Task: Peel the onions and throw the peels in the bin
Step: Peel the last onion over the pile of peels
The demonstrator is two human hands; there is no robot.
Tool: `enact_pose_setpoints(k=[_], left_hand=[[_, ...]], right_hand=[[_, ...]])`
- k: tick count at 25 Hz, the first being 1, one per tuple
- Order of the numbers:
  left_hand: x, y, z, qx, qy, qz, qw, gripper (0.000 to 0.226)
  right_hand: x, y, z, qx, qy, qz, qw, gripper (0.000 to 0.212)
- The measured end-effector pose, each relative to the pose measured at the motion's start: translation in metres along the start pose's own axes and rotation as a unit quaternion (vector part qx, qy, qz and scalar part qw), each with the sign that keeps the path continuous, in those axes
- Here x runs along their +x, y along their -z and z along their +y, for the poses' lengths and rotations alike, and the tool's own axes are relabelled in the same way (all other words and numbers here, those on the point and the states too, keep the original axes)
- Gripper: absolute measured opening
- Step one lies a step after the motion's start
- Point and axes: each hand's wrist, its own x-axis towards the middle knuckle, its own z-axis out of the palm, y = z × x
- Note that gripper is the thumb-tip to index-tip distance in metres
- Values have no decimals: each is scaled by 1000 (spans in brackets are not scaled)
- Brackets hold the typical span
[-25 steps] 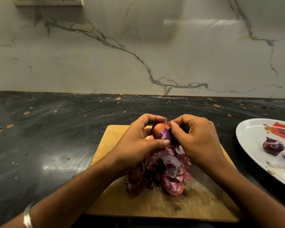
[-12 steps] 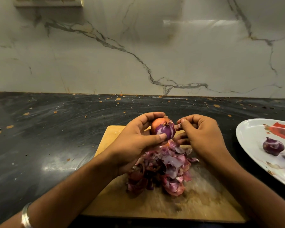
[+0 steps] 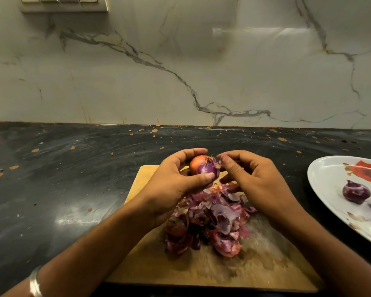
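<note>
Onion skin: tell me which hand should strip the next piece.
Right. The right hand already pinches a loose flap at the onion top, while the left hand is occupied holding the onion.

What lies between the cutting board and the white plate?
In the head view, only bare dark countertop separates the cutting board from the white plate; nothing rests in that strip.
</note>
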Motion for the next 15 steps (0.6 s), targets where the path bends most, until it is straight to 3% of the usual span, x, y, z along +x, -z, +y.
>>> enact_pose_setpoints(k=[3,6,8,9,12,15], left_hand=[[0,-1,-3,11,4,-3,1000,63],[0,0,-2,24,1,10,1000,64],[0,0,0,28,3,10,1000,63],[0,0,0,26,4,8,1000,63],[-2,-1,1,15,1,-9,1000,63],[-3,-2,2,25,-1,-9,1000,62]], right_hand=[[0,-3,2,-3,-15,-16,1000,24],[0,-1,4,-29,-11,28,999,33],[1,-1,5,-52,7,45,998,23],[0,-1,4,-44,9,32,998,14],[-3,-7,2,-7,-34,-53,998,30],[-1,-9,4,11,-39,-54,998,19]])
